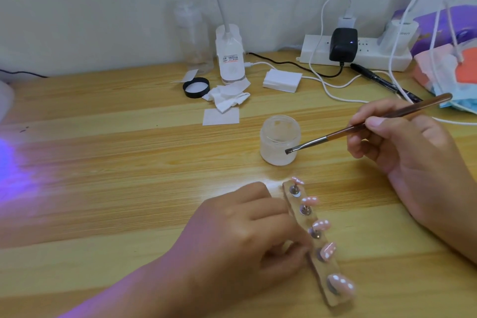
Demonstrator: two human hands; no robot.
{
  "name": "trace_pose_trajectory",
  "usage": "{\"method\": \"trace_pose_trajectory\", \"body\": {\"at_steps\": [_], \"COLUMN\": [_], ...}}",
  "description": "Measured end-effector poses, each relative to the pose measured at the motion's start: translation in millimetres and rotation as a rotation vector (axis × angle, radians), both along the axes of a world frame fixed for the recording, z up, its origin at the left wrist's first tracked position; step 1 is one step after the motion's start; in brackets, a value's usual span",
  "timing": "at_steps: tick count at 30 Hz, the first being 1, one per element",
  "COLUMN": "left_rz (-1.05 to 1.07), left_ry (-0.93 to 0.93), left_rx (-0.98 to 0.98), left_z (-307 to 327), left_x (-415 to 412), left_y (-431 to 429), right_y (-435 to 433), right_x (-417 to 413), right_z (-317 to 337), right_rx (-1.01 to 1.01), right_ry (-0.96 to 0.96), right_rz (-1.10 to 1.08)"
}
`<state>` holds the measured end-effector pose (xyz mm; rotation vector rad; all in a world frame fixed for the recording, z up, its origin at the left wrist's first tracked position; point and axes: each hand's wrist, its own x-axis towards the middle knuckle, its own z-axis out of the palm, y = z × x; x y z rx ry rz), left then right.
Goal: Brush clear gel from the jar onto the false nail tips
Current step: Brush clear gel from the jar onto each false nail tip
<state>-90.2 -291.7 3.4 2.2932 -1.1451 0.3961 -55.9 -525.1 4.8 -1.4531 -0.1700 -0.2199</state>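
I'm pinching the brush (361, 126) in my right hand (402, 142) by the open gel jar (280, 139), left hand (242, 235) gripping the nail stand (333, 299), nail tips (321, 224) probably not coated yet.

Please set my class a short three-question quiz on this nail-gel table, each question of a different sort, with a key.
1. True or false: the jar has a lid on it.
2. Which hand holds the brush? A the left; B the right; C neither.
3. Fill in: ___ nail tips stand on the holder.

Key:
1. False. The jar is open.
2. B. The right hand grips it.
3. Five.
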Motion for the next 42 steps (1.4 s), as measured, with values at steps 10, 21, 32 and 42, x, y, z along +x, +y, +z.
{"method": "trace_pose_trajectory", "body": {"at_steps": [10, 21, 32, 42], "left_rz": [-0.090, -0.124, 0.127, 0.051], "left_ry": [-0.168, -0.285, 1.042, 1.135], "left_rx": [0.076, -0.051, -0.919, -0.869], "left_z": [-5, 0, 5, 10], "left_x": [-4, -2, 31, 27], "left_y": [-6, -3, 6, 4], "right_y": [2, 1, -3, -4], "right_x": [-2, -5, 3, -1], "right_z": [1, -1, -5, -11], "right_rx": [0.015, 0.028, 0.022, -0.176], "right_ry": [-0.022, -0.208, -0.239, -0.331], "right_rz": [0.001, 0.003, -0.049, -0.054]}}
